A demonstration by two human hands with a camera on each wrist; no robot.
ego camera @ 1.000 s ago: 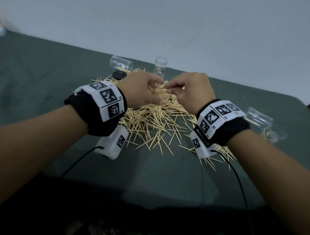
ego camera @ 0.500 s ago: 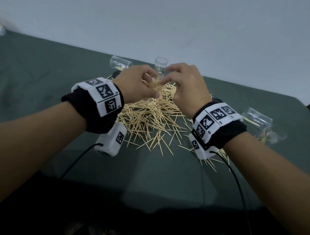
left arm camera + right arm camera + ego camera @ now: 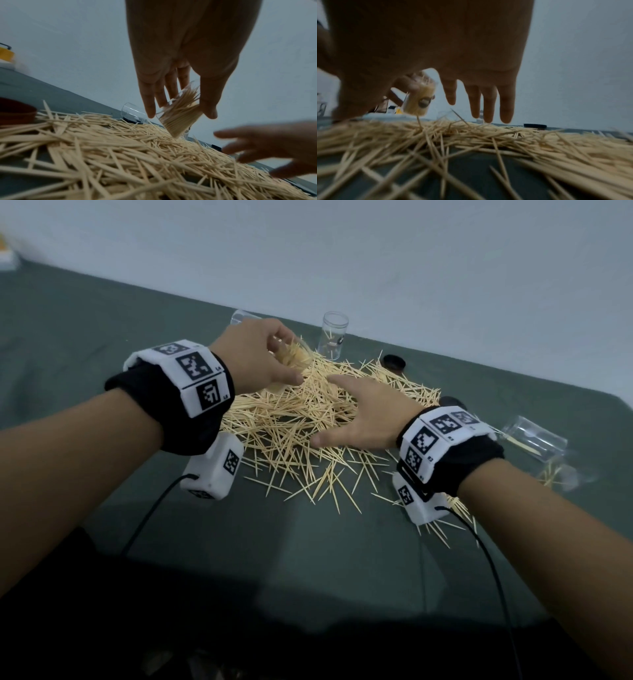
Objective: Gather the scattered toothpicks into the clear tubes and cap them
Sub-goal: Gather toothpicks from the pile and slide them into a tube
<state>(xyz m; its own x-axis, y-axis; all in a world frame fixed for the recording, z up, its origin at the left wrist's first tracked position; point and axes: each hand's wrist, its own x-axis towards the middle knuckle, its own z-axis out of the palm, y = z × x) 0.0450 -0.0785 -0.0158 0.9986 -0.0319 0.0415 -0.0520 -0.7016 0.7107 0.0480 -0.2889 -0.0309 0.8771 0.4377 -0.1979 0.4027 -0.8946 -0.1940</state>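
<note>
Right hand [image 3: 363,412] has dropped away, fingers spread, onto the near toothpick pile [image 3: 301,426] on the bench [image 3: 102,344], while beyond it left hand [image 3: 253,361] keeps gripping the nearly full, uncapped tube [image 3: 294,357], so more gathering looks likely.

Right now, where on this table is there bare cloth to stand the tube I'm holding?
The left hand holds a part-filled tube. Bare green cloth lies left of the toothpick pile, and a wide strip lies along the near edge, between the wrists. Crowded: the middle under the right hand, and the far edge by the upright tube.
</note>
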